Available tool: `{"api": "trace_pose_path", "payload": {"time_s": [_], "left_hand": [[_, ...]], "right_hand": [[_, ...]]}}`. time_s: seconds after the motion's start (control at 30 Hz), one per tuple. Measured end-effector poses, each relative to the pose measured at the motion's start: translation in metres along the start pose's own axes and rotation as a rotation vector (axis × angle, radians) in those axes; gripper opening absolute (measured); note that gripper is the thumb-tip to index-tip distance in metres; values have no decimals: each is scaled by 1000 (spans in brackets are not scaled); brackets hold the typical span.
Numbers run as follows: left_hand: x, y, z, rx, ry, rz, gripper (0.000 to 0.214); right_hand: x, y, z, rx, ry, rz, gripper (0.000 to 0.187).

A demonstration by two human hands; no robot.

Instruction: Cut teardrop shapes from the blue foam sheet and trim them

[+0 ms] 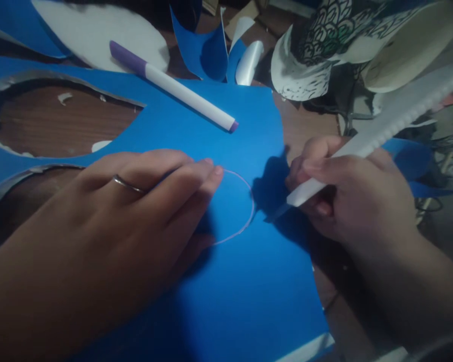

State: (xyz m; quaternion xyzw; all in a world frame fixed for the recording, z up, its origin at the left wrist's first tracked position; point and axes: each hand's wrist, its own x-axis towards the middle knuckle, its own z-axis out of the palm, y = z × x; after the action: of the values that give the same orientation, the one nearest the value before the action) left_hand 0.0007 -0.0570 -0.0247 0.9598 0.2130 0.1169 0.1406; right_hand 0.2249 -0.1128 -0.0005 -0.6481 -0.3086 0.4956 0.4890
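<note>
My right hand (335, 186) is closed around a white utility knife (377, 130) held like a pen. The knife's thin blade (277, 213) points down and left, just right of a curved line (253, 201) drawn on a blue sheet (241, 291). Whether the blade touches the sheet I cannot tell. My left hand (147, 211), with a ring on one finger, lies palm down on the sheet with its fingers close together. Its fingertips cover the left part of the drawn curve. Above my hands, a white marker with a purple cap (181, 95) lies across the sheet.
Leaf-shaped holes in the sheet show the brown table (60, 120) and small white scraps. Behind lie a white leaf-shaped piece (109, 35) and curled blue pieces (204, 50). White rolls with black scale drawings (302, 65) stand at the back right.
</note>
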Motion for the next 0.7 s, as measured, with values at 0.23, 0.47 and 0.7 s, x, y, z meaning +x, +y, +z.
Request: {"api": "trace_pose_path", "payload": {"time_s": [0.23, 0.47, 0.7], "left_hand": [[-2, 3, -6, 322, -2, -20, 52], [-17, 30, -16, 316, -50, 105, 35], [-42, 51, -18, 266, -119, 37, 45]], "right_hand": [[0, 6, -3, 158, -19, -61, 22], [-3, 13, -5, 213, -27, -48, 20], [-4, 12, -4, 213, -61, -1, 25]]}}
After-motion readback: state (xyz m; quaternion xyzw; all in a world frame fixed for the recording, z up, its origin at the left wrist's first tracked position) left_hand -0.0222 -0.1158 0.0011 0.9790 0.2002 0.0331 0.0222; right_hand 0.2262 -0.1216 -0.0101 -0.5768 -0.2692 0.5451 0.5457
